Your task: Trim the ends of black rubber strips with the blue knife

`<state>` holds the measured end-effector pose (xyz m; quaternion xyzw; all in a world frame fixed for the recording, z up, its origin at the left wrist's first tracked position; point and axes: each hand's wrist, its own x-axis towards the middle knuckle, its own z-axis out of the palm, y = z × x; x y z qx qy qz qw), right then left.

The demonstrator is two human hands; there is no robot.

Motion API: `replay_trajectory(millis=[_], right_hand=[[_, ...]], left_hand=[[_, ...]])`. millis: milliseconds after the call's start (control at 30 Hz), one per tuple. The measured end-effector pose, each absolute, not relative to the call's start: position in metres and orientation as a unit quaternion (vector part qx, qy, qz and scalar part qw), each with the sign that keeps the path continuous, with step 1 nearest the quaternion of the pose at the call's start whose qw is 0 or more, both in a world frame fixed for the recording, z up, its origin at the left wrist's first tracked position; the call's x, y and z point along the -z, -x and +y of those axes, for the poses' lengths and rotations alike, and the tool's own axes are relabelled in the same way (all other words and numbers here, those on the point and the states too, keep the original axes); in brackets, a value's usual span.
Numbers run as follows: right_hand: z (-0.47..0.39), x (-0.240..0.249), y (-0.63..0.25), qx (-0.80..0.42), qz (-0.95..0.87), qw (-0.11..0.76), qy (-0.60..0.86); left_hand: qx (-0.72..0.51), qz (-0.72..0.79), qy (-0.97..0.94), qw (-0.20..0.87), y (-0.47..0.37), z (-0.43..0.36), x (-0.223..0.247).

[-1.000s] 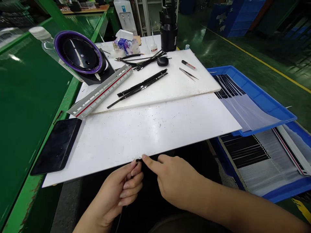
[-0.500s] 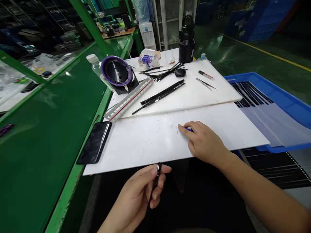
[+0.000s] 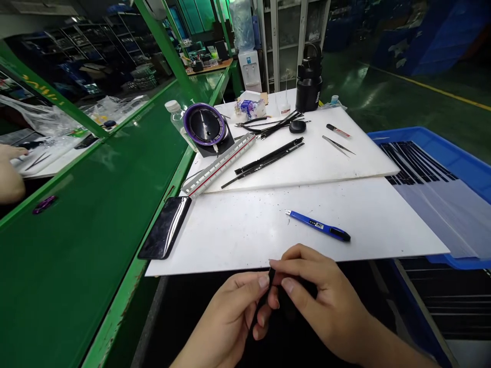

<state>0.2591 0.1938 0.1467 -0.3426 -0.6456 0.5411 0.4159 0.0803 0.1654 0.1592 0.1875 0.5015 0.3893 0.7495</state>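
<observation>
A narrow black strip (image 3: 271, 276) is pinched between the thumb and fingers of my left hand (image 3: 240, 306), just below the table's front edge. Its lower part runs down across my left palm. My right hand (image 3: 326, 299) is beside it, the index fingertip at the strip's upper end and the thumb held apart from that finger. Whether the right fingers behind the strip touch it is hidden. On the white board (image 3: 230, 230) lies a blue utility knife (image 3: 318, 225), beyond my right hand and clear of both hands.
Several black strips (image 3: 268, 158) lie on the raised white slab (image 3: 326, 166) with tweezers (image 3: 337, 145), a ruler (image 3: 220, 166) and a black flask (image 3: 309, 84). A phone (image 3: 164, 227) is at left. A blue tray (image 3: 460, 158) stands right. Someone's arm (image 3: 9, 176) shows far left.
My right hand has let go of the utility knife, leaving it on the board, and moved down and left to the strip in my left hand. The view has shifted.
</observation>
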Motion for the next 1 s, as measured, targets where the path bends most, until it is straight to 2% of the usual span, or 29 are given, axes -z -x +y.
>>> replay_trajectory(millis=[200, 333, 433, 467, 500, 600, 633, 733, 833, 1000], right_hand=[[0.198, -0.139, -0.257, -0.551, -0.608, 0.450, 0.353], [0.197, -0.144, -0.251, -0.594, -0.588, 0.430, 0.341], [0.197, -0.137, -0.266, -0.612, -0.568, 0.415, 0.362], [0.198, -0.132, -0.275, -0.609, -0.563, 0.418, 0.370], [0.200, -0.127, -0.286, -0.599, -0.556, 0.432, 0.382], [0.210, -0.114, -0.315, -0.584, -0.485, 0.489, 0.430], [0.214, -0.111, -0.322, -0.595, -0.449, 0.499, 0.442], [0.223, -0.107, -0.328, -0.640, -0.347, 0.515, 0.452], [0.227, -0.103, -0.326, -0.653, -0.270, 0.533, 0.466], [0.229, -0.094, -0.346, -0.602, -0.203, 0.592, 0.495]], left_hand=[[-0.401, 0.504, -0.197, 0.739, -0.084, 0.171, -0.159], [-0.373, 0.485, -0.224, 0.758, -0.090, 0.163, -0.159], [-0.314, 0.496, -0.359, 0.726, -0.073, 0.164, -0.167], [-0.289, 0.525, -0.446, 0.665, -0.061, 0.169, -0.171], [-0.276, 0.580, -0.536, 0.548, -0.046, 0.178, -0.175], [-0.293, 0.707, -0.641, 0.065, 0.007, 0.222, -0.183], [-0.253, 0.720, -0.646, -0.030, 0.024, 0.241, -0.183], [-0.220, 0.730, -0.646, -0.041, 0.062, 0.294, -0.177], [-0.179, 0.734, -0.655, -0.001, 0.077, 0.328, -0.171], [-0.192, 0.758, -0.621, 0.051, 0.073, 0.314, -0.178]])
